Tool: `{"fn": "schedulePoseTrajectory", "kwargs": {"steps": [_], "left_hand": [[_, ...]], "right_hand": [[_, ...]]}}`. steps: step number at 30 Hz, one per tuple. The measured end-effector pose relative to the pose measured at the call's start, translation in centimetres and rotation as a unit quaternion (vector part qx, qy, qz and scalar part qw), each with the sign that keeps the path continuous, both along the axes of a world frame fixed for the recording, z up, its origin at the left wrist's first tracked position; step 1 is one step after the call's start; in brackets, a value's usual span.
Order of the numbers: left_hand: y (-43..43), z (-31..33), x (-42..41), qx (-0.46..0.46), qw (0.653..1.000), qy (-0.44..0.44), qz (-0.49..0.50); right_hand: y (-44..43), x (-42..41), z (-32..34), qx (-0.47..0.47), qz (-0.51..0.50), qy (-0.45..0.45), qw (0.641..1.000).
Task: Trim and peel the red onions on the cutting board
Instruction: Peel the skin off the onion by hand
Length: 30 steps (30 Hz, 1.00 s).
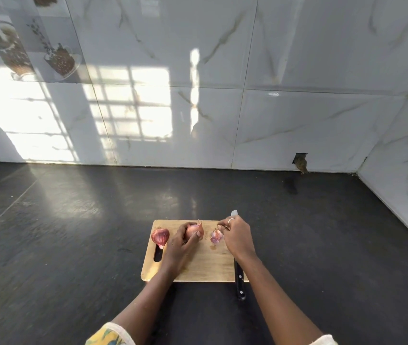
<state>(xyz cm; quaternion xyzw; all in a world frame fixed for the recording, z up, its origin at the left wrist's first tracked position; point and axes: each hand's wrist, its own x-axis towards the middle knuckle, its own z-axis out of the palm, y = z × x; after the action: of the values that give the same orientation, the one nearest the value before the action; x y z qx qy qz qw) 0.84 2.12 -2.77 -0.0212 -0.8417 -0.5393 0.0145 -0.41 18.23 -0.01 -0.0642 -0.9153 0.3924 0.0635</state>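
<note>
While over rectangular wooden cutting board (205, 267), left hand (181, 241): curled round pale pink, partly peeled onion (193, 231), mid-board.
Right hand (236, 236): fingers bent at purple onion-skin scrap (216, 237); grip cannot be told.
Black-handled steel knife (239, 282): flat beneath right wrist.
Dark red unpeeled onion (160, 236): board's left end.

Red-purple onions (160, 236), tan wooden board (210, 265), black knife handle (239, 282), dark grey counter (73, 232), white marble-veined wall (272, 70).

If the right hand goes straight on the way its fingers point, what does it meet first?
Probably the pinkish scrap of onion skin on the wooden cutting board, just off the fingertips of the right hand; depth is unclear.
</note>
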Motion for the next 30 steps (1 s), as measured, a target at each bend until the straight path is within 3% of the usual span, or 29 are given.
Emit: {"fn": "schedulePoseTrajectory", "kwargs": {"steps": [5,8,19,27,30], "left_hand": [[0.1,0.5,0.2,0.0,1.0,0.011,-0.013],[0.2,0.4,0.3,0.011,1.0,0.01,-0.01],[0.3,0.7,0.5,0.067,0.998,0.005,-0.002],[0.1,0.1,0.3,0.073,0.997,0.019,-0.02],[-0.2,-0.4,0.1,0.075,0.997,0.025,-0.026]], "right_hand": [[-1.4,0.8,0.2,-0.243,0.07,-0.05,0.966],[-1.9,1.1,-0.3,-0.308,0.079,-0.056,0.947],[-2.9,0.9,0.2,-0.322,-0.001,-0.039,0.946],[-2.6,0.5,-0.4,-0.208,0.076,-0.043,0.974],[-2.7,0.5,-0.2,-0.257,0.057,-0.033,0.964]]}}
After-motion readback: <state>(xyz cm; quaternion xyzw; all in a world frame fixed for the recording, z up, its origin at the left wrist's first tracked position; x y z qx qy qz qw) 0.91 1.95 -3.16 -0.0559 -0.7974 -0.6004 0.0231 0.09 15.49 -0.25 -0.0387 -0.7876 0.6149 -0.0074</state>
